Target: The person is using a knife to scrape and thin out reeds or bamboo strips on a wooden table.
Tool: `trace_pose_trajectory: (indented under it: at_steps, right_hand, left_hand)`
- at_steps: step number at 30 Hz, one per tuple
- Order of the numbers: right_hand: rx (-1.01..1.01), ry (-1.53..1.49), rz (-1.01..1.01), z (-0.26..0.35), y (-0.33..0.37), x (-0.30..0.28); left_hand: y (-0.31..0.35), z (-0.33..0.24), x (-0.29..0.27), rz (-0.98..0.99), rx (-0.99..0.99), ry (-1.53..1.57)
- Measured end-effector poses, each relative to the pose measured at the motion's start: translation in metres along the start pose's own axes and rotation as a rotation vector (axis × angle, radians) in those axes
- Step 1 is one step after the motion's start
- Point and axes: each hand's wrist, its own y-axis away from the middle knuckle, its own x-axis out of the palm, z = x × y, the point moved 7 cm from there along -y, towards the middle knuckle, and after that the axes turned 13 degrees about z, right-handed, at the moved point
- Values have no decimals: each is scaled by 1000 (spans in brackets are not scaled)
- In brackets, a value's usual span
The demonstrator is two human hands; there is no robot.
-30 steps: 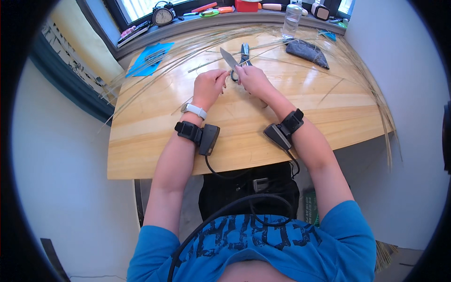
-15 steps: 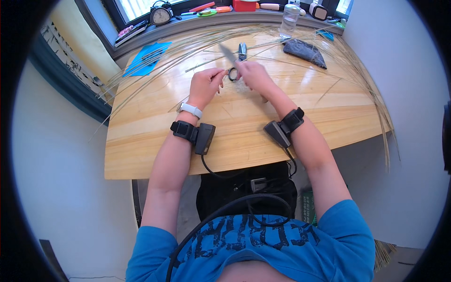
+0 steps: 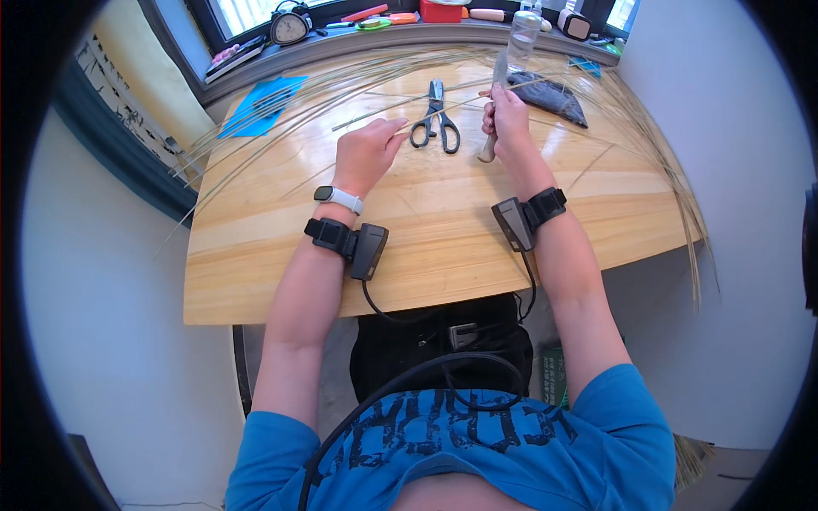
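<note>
My right hand [image 3: 509, 121] is closed round a knife [image 3: 500, 65], its blade pointing up and away and its handle end sticking out below the fist. A thin straw-coloured strip [image 3: 463, 104] runs from my left hand [image 3: 366, 156] across to the right hand by the knife. The left fingers pinch the strip's near end; whether the right fingers also grip it I cannot tell. Between the hands, black-handled scissors [image 3: 437, 94] lie on the wooden table [image 3: 409, 247], their blades pointing away. Just beyond the right hand is a dark pouch-like bundle [image 3: 552, 100].
Long thin strips [image 3: 341, 81] sprawl over the table's far side, some hanging past its right edge. Blue sheets [image 3: 256, 115] lie at the far left. A clear bottle [image 3: 523, 38] stands near the sill, which holds an alarm clock [image 3: 290, 27] and a red box [image 3: 441, 10].
My right hand has moved right with the knife, away from the left hand, and the blade now points more upright. The scissors have come into full view, and the strip spans between both hands.
</note>
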Motion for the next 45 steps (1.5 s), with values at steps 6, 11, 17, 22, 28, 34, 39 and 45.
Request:
trace_pose_trajectory:
  at_steps: [6, 11, 17, 22, 28, 34, 39, 45]
  right_hand:
    - [-14, 252, 52, 3, 5, 24]
    - [-134, 726, -45, 11, 3, 18]
    - [-164, 1148, 289, -18, 26, 91]
    - [-93, 1228, 77, 10, 10, 46]
    - [-227, 1245, 351, -14, 20, 78]
    - [-282, 1288, 126, -2, 10, 51]
    - [107, 229, -19, 1, -7, -21]
    - [-23, 63, -21, 14, -6, -22]
  left_hand:
    - [1, 1, 3, 1, 29, -55]
    - [1, 1, 2, -43, 64, -83]
    - [4, 4, 2, -47, 39, -145]
    - [3, 4, 2, -29, 33, -173]
    - [2, 4, 10, 16, 54, -158]
    - [2, 5, 9, 37, 27, -153]
    - [1, 0, 7, 29, 67, -93]
    - [-1, -4, 5, 71, 74, 51]
